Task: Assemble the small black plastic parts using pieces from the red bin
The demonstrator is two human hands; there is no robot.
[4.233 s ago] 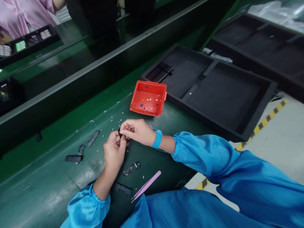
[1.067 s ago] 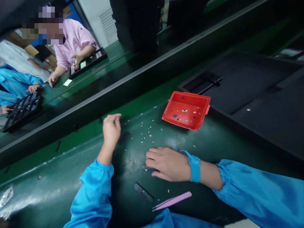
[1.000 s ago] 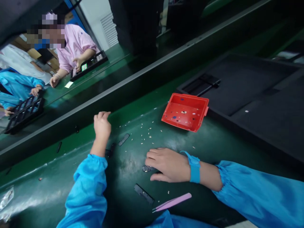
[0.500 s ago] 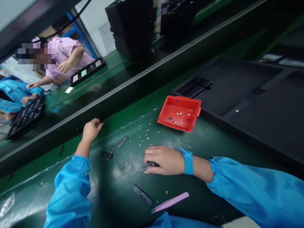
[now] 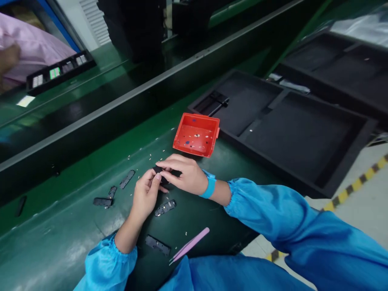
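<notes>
— What have I got in my hands right now?

— My left hand (image 5: pixel 146 195) and right hand (image 5: pixel 184 174) meet over the middle of the green bench (image 5: pixel 75 242), fingertips pinched together on one small black part (image 5: pixel 158 170). Both are closed narrow around it, the left from below, the right from above. I judge I'm holding it up off the surface so both sets of fingertips can get at its edges; what the fingers are doing to it is too small to tell.

— And the rest of the parts?

— Another flat black piece (image 5: pixel 165 207) lies just under my hands, and one more (image 5: pixel 157 245) sits near the bench's near edge, beside the pink tweezers (image 5: pixel 189 245). The tweezers lie untouched, probably parked within easy reach of my right hand. Three more black strips (image 5: pixel 112 192) lie off to the left, well apart from my hands.

— Anything crowding me?

— The red bin (image 5: pixel 196 135) sits just beyond my right hand, toward the bench's far edge, with specks scattered inside it. Tiny pale bits (image 5: pixel 145 155) are strewn on the bench between the bin and my hands. To the right, a big black tray (image 5: pixel 357 129) butts against the bin. Across the far rail, another person's pink sleeve (image 5: pixel 33 44) shows by a dark tray (image 5: pixel 59 72), well clear of me.
</notes>
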